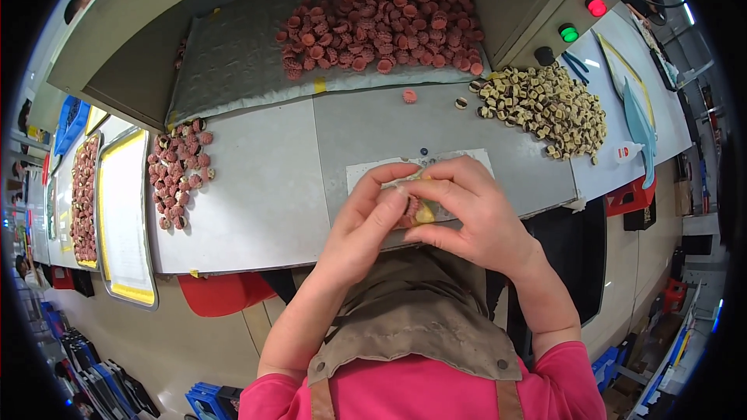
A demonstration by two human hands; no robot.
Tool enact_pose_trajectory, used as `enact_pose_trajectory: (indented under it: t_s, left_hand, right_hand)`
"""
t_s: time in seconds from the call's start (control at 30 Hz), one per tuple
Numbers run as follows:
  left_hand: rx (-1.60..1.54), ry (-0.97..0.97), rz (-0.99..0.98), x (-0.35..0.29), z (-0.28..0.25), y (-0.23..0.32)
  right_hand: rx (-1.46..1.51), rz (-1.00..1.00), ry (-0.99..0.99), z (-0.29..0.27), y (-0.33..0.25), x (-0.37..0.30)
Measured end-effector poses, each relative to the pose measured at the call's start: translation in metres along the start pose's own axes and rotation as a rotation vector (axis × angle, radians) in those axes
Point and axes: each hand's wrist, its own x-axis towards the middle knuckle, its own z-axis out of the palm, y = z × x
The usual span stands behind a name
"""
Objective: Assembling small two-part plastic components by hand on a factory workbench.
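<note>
In front of my apron, above a white sheet (484, 160) on the grey table, my two hands meet. My left hand (364, 222) is closed, its thumb and fingers around a pink raspberry-shaped cup (412, 207). Close against it, my right hand (475, 214) is bent with thumb and fingers drawn together; a small yellow piece (425, 214) shows between the hands. Whether the right fingers grip that piece is partly hidden. One loose pink cup (410, 96) lies farther off, and two small dark bits (424, 151) rest just beyond my fingers.
Pink hollow cups (381, 27) are heaped under a beige machine housing (93, 70). Cream-and-brown pieces (545, 105) form a pile at right. Filled pink berries (179, 171) lie at left, near a yellow-edged tray (128, 294). Red and green lights (569, 33) sit on the housing.
</note>
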Motion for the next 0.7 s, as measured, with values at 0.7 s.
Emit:
enact_pose_trajectory:
  t_s: [0.7]
  left_hand:
    - [0.038, -0.035, -0.058, 0.0032, -0.0035, -0.0067]
  right_hand:
    - [0.593, 0.317, -0.071, -0.0003, 0.0077, -0.0041]
